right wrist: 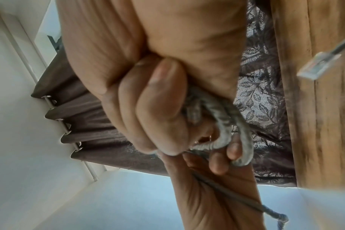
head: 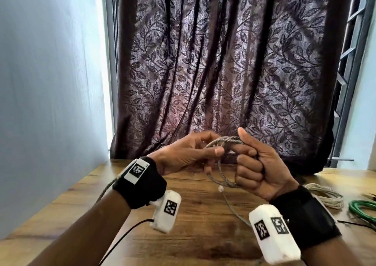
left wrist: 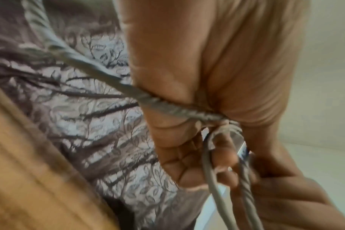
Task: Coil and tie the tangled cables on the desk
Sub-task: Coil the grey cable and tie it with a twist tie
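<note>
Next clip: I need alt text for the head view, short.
Two hands hold a grey cable coil above a wooden desk: the right hand grips the loops while the left hand pinches a strand. A white cable bundle and a green cable lie to the right, before a leaf-patterned curtain.

Three cables — one grey (head: 220, 171), one white (head: 327, 197), one green (head: 361, 210) — two hands.

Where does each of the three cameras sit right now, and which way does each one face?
Head: above the desk, facing forward and down; shows both forearms, left hand and right hand holding the grey cable before the curtain.
Left wrist: under the left palm, looking along the fingers at the cable.
Right wrist: under the right fist, facing up past the knuckles.
Shared: all three show the cable and curtain.
</note>
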Action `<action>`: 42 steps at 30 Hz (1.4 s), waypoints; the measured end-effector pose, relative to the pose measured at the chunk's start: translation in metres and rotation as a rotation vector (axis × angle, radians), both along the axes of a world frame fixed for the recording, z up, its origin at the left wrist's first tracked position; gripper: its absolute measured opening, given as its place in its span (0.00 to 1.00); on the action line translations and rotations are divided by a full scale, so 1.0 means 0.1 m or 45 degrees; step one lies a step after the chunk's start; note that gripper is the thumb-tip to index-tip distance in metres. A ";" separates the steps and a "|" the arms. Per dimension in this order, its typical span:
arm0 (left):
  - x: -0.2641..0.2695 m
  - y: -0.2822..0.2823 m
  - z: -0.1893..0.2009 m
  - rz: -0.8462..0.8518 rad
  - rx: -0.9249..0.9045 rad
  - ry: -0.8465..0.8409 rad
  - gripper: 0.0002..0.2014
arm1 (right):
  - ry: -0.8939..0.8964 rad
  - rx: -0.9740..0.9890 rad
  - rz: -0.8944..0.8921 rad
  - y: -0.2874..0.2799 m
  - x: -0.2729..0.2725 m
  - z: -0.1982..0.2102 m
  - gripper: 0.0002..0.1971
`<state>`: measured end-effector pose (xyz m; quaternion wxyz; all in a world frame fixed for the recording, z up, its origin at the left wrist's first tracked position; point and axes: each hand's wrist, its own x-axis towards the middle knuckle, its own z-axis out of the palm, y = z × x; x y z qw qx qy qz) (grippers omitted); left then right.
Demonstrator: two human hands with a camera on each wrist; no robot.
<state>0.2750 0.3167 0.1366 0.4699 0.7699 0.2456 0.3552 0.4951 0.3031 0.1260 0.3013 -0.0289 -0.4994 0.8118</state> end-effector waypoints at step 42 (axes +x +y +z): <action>0.39 -0.78 -0.23 0.721 0.432 0.580 0.17 | 0.574 0.145 -0.837 -0.76 -0.89 0.98 0.07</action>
